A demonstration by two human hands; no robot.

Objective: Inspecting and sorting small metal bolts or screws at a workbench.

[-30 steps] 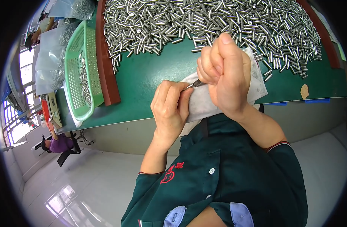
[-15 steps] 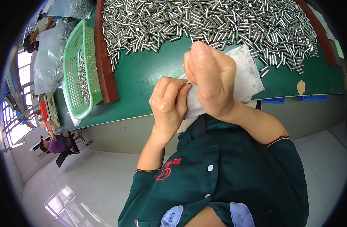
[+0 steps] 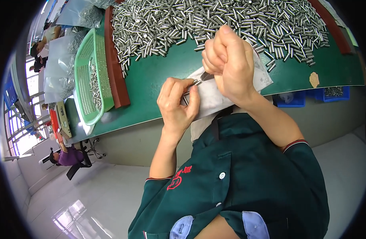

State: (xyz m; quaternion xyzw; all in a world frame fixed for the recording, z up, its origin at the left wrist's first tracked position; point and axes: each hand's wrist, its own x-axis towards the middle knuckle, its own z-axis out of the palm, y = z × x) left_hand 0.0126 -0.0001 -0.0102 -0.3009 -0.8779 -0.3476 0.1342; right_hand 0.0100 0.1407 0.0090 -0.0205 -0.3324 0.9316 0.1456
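Change: both hands sit slightly higher over the table than half a second ago.
Left hand: fingers curled, pinching a small metal pin.
Right hand: fisted around a thin metal tool, its tip at the pin.
Beneath: white cloth on the green table.
Beyond: heap of metal pins; green basket at left.
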